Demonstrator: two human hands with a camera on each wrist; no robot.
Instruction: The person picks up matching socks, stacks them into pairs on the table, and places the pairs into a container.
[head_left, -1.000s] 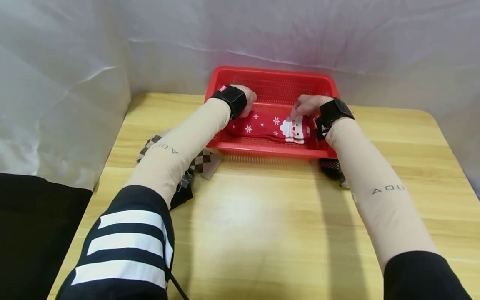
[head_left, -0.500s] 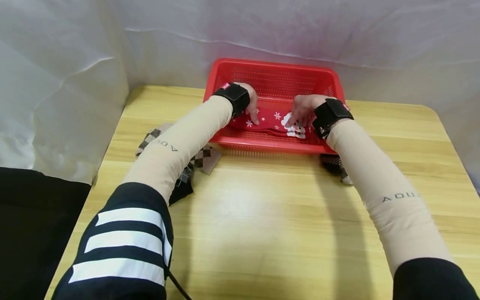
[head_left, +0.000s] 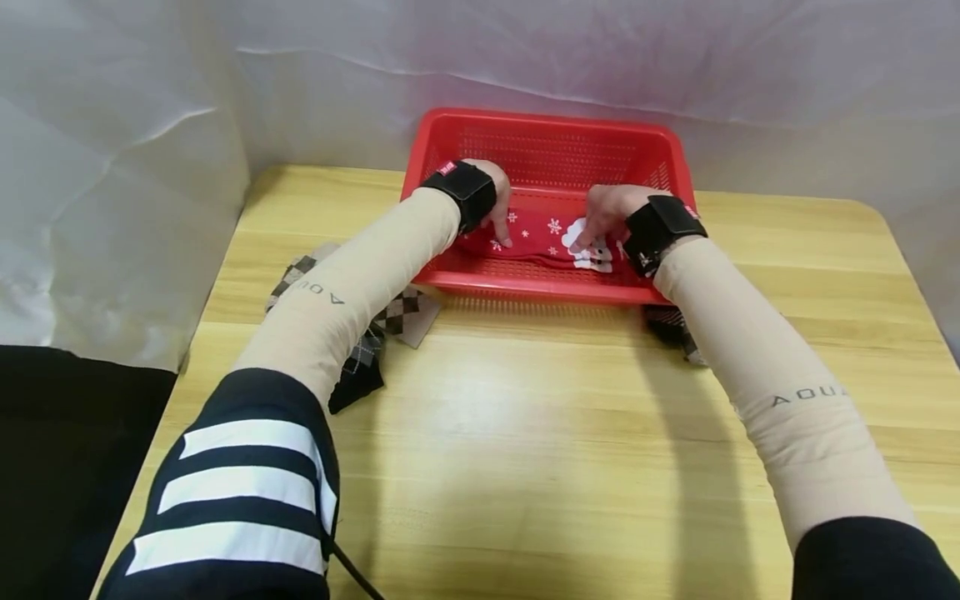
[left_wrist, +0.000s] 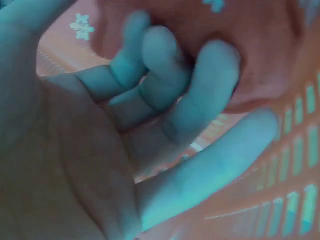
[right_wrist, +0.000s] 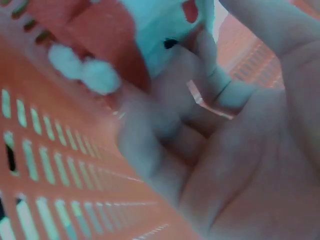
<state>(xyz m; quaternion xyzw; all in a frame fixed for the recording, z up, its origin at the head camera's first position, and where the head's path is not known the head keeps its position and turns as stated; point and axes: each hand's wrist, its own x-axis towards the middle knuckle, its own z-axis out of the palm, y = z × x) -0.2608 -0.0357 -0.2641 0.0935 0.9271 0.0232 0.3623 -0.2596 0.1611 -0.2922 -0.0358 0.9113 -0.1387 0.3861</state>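
A red Christmas sock (head_left: 536, 237) with white snowflakes and a Santa face lies flat along the floor of a red plastic basket (head_left: 540, 289). Over its left end my left hand (head_left: 493, 196) reaches down, one digit touching the fabric. In the left wrist view, bent fingertips rest against the red sock (left_wrist: 270, 60), with the thumb held apart. My right hand (head_left: 611, 212) touches the Santa end. White pom-poms (right_wrist: 97, 75) show beside its blurred, bent fingers in the right wrist view, the thumb again apart. The hands hide parts of the sock.
Brown-and-grey checked socks (head_left: 360, 367) lie on the wooden table (head_left: 510, 433), partly under my left forearm. Another dark patterned sock (head_left: 671, 329) sits by the basket's front right corner. A pale cloth (head_left: 525, 50) hangs behind the basket.
The left hand has lowered a digit onto the sock. The right hand has shifted slightly, from pinching near the Santa face to resting over it. The view has tilted a little.
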